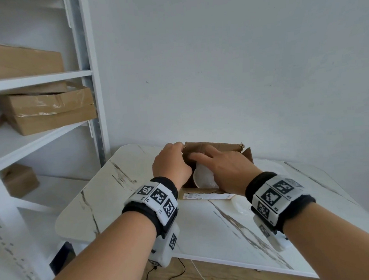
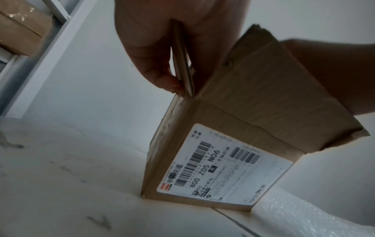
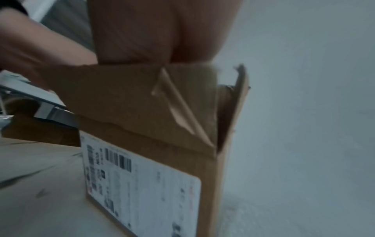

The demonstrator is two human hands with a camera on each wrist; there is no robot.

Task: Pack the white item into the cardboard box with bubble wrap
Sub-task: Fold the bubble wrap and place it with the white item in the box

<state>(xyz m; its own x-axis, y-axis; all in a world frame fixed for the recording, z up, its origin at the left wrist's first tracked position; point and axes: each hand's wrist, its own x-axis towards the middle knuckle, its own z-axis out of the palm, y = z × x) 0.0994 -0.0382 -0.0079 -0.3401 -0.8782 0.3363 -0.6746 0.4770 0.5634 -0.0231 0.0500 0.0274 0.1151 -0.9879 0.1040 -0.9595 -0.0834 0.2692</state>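
On the worktop (image 1: 140,206), from the left: left hand (image 1: 172,164) pinching the box (image 2: 202,160) flap (image 2: 182,61), thumb outside. Keep that flap pulled clear. Inside the box, white item (image 1: 203,177) in wrap, partly hidden. Right hand (image 1: 225,167) flat over it, fingers straight, gripping nothing. Press down evenly, gently. Spare bubble wrap (image 2: 304,213) just beside the box, probably for filling gaps.

Matt corrugated cardboard box (image 2: 239,128), marble-patterned table (image 1: 139,185)

Left hand (image 1: 171,164) pinches; right hand (image 1: 227,167) reaches down, fingers extended.
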